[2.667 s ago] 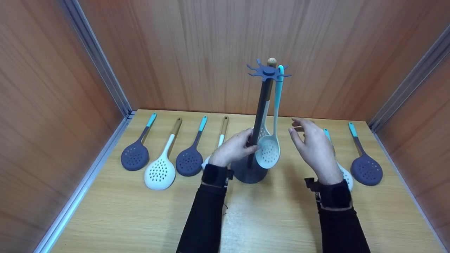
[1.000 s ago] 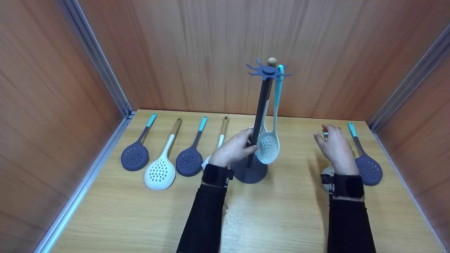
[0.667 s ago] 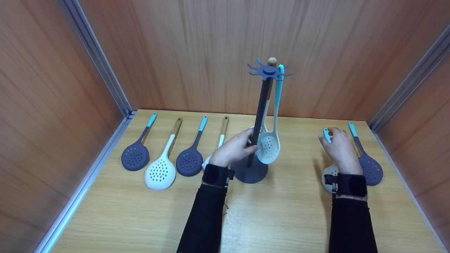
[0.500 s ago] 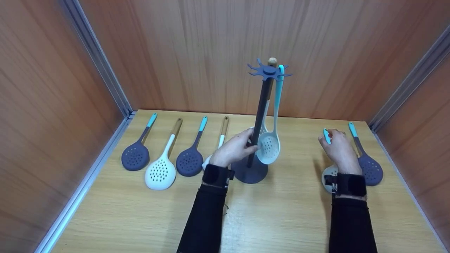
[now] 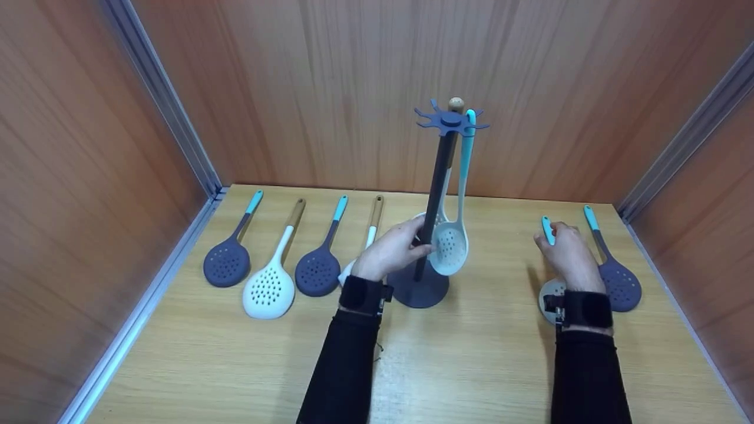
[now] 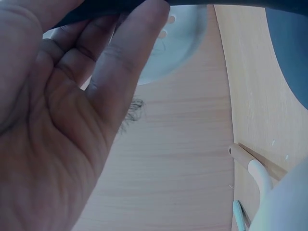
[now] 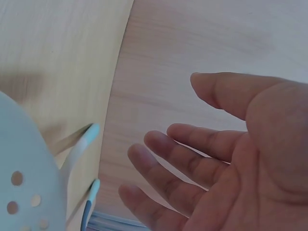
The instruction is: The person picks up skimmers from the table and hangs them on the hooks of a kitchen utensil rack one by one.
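Right hand [image 5: 566, 253] lowered onto skimmer handle [image 5: 547, 228] (grip unclear, bowl mostly hidden); left hand [image 5: 393, 252] clamps stand pole [image 5: 436, 194].

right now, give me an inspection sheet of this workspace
surface: light wood table, bare at the front
job's things: dark stand upright, hanging skimmers on it; white skimmer lying under the right wrist
clutter: row of four skimmers left of the stand; dark skimmer at far right
grip: left hand grips the stand's pole; right hand over the white skimmer's handle, fingers loose
cables: nothing seen
surroundings: wood-panel walls on three sides
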The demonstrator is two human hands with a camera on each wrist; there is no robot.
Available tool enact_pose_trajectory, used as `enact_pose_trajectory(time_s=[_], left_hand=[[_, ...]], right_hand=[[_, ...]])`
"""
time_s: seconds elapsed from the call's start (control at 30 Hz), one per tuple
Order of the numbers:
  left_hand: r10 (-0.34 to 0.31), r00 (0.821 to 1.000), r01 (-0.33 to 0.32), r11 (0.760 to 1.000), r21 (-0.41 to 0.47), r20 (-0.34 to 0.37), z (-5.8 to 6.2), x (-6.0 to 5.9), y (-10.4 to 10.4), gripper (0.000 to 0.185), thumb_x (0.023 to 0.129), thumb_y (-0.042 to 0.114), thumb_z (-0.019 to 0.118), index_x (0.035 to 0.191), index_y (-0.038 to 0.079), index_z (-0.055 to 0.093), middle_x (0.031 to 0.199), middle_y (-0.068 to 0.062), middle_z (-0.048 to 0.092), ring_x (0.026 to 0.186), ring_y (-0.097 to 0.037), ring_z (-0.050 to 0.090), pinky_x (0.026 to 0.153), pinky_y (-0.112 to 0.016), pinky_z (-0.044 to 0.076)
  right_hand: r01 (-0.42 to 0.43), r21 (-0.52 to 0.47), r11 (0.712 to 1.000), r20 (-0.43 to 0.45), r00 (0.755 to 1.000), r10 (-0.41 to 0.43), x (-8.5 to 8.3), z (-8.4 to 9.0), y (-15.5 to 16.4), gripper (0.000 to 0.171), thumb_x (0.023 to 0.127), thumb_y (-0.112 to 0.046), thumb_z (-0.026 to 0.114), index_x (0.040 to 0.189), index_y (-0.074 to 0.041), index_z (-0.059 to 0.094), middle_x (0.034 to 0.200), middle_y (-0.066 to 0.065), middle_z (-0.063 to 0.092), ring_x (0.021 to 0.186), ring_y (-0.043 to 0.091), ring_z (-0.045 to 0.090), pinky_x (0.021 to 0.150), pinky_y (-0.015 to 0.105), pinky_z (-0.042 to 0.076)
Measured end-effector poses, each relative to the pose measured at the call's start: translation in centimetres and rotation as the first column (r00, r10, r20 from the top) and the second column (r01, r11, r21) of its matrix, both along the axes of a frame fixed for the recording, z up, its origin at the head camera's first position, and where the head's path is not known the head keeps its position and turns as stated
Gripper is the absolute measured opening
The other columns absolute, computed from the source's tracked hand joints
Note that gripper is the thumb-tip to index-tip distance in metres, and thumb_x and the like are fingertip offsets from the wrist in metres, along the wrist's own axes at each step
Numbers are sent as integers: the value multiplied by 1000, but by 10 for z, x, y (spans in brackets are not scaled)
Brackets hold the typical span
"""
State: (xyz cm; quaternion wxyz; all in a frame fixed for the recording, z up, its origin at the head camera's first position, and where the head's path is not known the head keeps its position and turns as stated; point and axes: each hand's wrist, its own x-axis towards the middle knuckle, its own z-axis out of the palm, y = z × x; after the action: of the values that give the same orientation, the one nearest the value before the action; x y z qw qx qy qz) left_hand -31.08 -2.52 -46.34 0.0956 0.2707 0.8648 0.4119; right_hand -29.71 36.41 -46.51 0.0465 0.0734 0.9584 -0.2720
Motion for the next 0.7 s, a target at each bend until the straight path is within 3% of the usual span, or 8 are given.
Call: enact_pose_trajectory(time_s=[0.13, 0.3, 0.4, 0.53, 0.7], left_hand=[[1, 1000, -1, 1000, 4, 4, 0, 0, 0, 41, 118, 18, 74, 157, 12, 63, 148, -14, 76, 135, -32, 78, 111, -46, 70], [2, 1000, -2, 1000, 14, 8, 0, -1, 0, 37, 117, 19, 75, 152, 13, 66, 145, -13, 77, 132, -30, 79, 107, -45, 71], [4, 1000, -4, 1000, 14, 8, -1, -2, 1, 36, 117, 19, 76, 151, 13, 66, 145, -13, 77, 131, -30, 78, 106, -45, 71], [-3, 1000, 3, 1000, 12, -15, -1, -3, 2, 35, 116, 17, 75, 150, 12, 67, 143, -14, 76, 130, -31, 78, 105, -45, 71], [-18, 998, 18, 1000, 7, -52, 0, -2, 2, 33, 116, 16, 74, 148, 9, 66, 137, -13, 76, 127, -31, 77, 103, -45, 71]], right_hand=[[5, 14, 1000, -2, 1000, -5, 0, -5, 3, 74, 124, -31, 52, 171, 23, 32, 170, 51, 40, 154, 63, 52, 127, 72, 50], [39, 39, 998, -10, 999, -39, -3, -12, 5, 71, 122, -28, 55, 168, 23, 38, 163, 49, 50, 127, 50, 58, 100, 58, 55], [51, 43, 998, 25, 998, -52, -5, -15, 7, 72, 123, -29, 53, 170, 21, 36, 167, 50, 46, 141, 57, 59, 111, 65, 57], [38, 47, 998, 74, 996, -42, -4, -16, 8, 76, 123, -32, 50, 173, 21, 29, 173, 52, 34, 164, 68, 39, 133, 77, 43], [38, 58, 998, 84, 996, -43, -2, -18, 8, 77, 123, -33, 50, 172, 22, 29, 171, 53, 33, 161, 72, 38, 133, 79, 42]])
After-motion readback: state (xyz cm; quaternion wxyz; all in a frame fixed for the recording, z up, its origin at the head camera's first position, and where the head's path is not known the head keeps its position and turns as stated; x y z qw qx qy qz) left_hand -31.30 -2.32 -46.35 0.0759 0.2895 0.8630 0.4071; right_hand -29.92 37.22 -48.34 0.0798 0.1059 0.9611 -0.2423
